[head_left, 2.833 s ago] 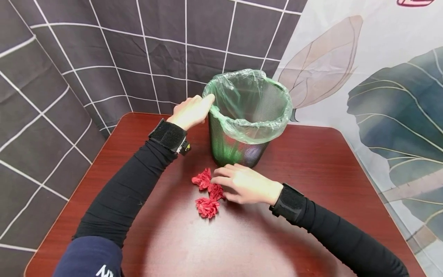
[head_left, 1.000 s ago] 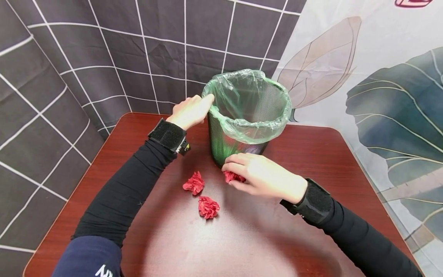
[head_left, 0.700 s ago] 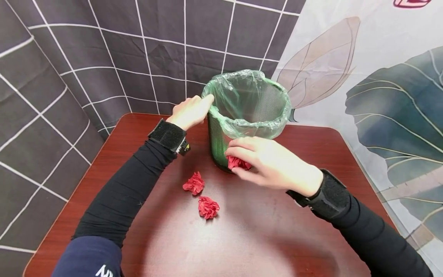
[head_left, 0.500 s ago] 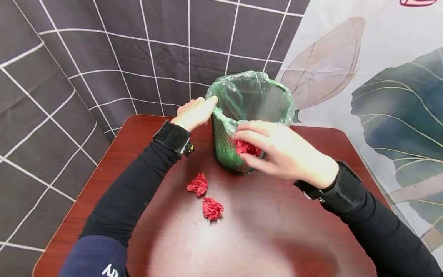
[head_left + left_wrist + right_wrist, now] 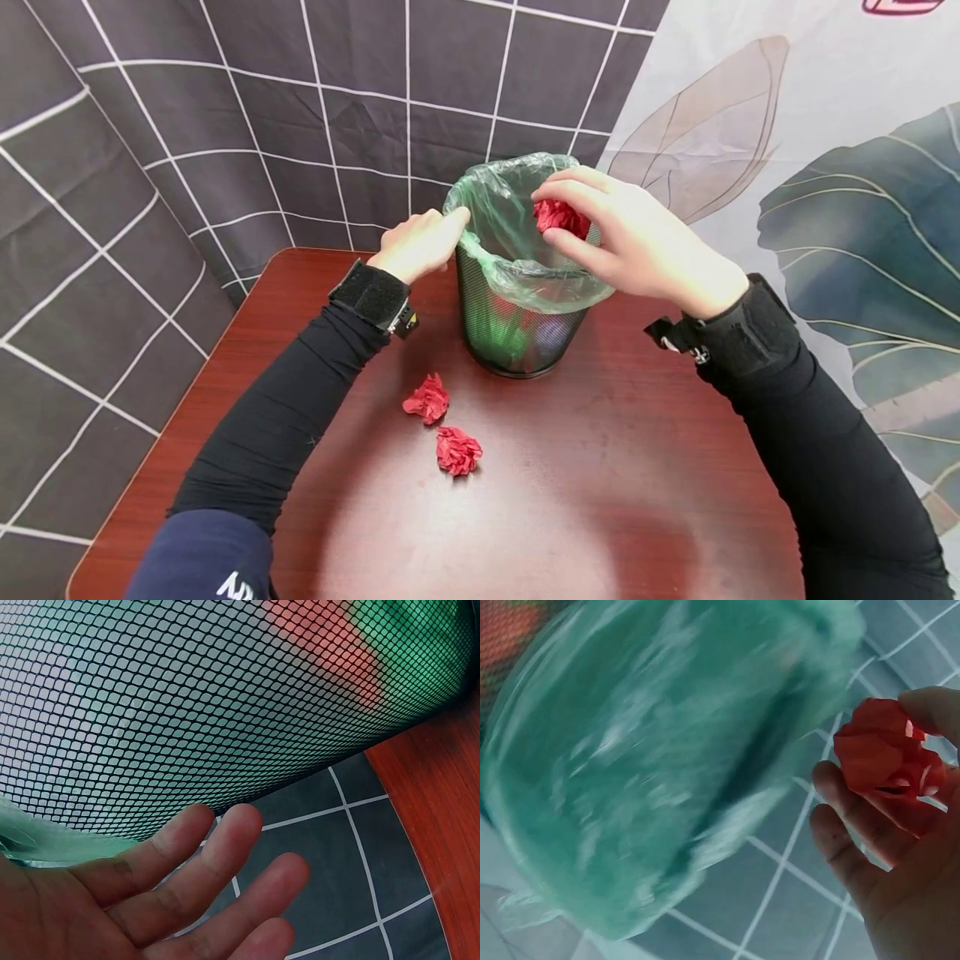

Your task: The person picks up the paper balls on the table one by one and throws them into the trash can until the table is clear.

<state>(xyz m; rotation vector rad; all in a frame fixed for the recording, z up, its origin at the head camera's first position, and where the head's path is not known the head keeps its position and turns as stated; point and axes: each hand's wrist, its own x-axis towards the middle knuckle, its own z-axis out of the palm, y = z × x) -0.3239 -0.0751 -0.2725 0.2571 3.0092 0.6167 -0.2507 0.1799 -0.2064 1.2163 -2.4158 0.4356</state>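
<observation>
My right hand point(image 5: 637, 229) holds a crumpled red paper ball point(image 5: 558, 218) between thumb and fingers, above the mouth of a black mesh wastebasket point(image 5: 480, 304). The right wrist view shows the same red paper point(image 5: 877, 750) beside the green liner's opening. My left hand point(image 5: 420, 246) holds the basket's left rim, thumb at the lip over the green plastic bag point(image 5: 498, 208). In the left wrist view its fingers point(image 5: 232, 844) lie loosely bent by the mesh wall; the thumb is out of sight there. Two more crumpled red paper balls, a farther one point(image 5: 427, 398) and a nearer one point(image 5: 457, 451), lie on the table.
The reddish-brown wooden table point(image 5: 360, 500) has rounded back corners. Right behind it hangs a dark cloth point(image 5: 360, 133) with a white grid, and a leaf-printed cloth point(image 5: 825, 100) on the right. Green, red and purple stuff shows through the basket's lower mesh.
My right hand has picked one red paper ball off the table and lifted it up over the basket's opening. Another ball shifted slightly toward the left. My left hand has stayed at the rim.
</observation>
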